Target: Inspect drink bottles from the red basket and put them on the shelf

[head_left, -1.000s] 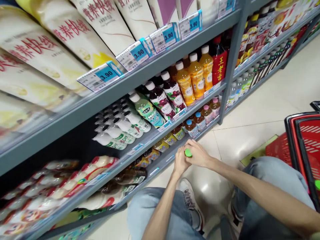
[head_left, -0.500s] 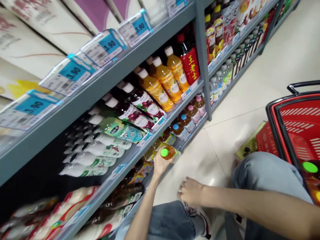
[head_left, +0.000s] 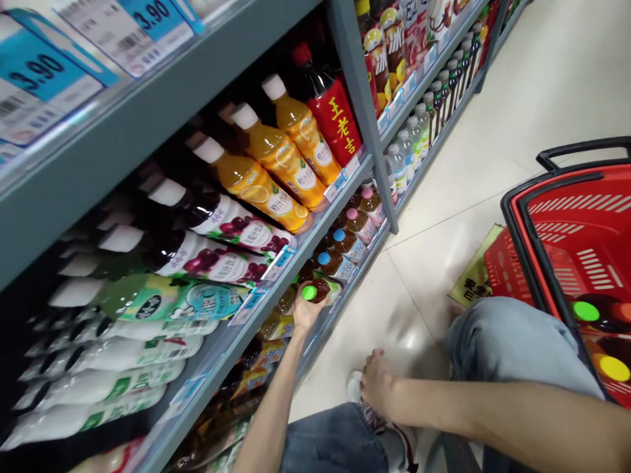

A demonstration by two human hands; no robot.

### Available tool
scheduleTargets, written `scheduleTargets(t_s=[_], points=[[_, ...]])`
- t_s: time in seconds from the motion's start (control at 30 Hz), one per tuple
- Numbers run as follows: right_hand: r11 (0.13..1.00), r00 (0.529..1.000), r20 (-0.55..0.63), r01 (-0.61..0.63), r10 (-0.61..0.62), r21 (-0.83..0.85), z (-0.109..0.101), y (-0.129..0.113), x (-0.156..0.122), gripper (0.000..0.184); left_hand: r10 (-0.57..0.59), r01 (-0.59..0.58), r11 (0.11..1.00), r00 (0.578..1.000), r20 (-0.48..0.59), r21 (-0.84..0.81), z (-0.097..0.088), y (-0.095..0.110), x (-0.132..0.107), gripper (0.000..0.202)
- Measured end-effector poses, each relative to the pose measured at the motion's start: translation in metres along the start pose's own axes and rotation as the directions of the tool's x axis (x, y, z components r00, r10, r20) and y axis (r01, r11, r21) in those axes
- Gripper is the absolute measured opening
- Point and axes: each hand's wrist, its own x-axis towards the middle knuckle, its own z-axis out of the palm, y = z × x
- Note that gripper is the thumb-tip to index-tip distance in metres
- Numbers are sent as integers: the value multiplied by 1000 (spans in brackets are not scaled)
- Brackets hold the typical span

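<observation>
My left hand (head_left: 305,316) is wrapped round a green-capped drink bottle (head_left: 323,289) at the front edge of the bottom shelf (head_left: 315,341). The bottle holds brown liquid and leans outward; its underside is hidden. Beside it on that shelf stand blue-capped bottles (head_left: 331,259) and pink-capped bottles (head_left: 359,213). My right hand (head_left: 378,386) hangs above my shoe, its fingers loosely curled, and no object shows in it.
Above, a shelf holds orange juice bottles (head_left: 280,151), grape drink bottles (head_left: 207,256) and white bottles (head_left: 123,358). At my right is a red shopping basket (head_left: 582,220) with several bottles in it, one a yellow-capped bottle (head_left: 614,368). A shelf post (head_left: 362,112) rises ahead.
My left hand has brought the green-capped bottle in from above the floor to the bottom shelf's front row. The view has shifted closer to the shelves. My right hand has barely moved.
</observation>
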Motion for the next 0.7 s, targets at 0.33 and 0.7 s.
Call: scheduleTargets(t_s=[0.33,0.7], points=[[998,997,-62,-36,38,42,7,0,2,46,119,-108,962,992,-29,252,10,-5,16,84],[1000,1000,-25,12,-12,5,19,-11,-1,40,73,-112,870,992,99,481,10,6,7,86]])
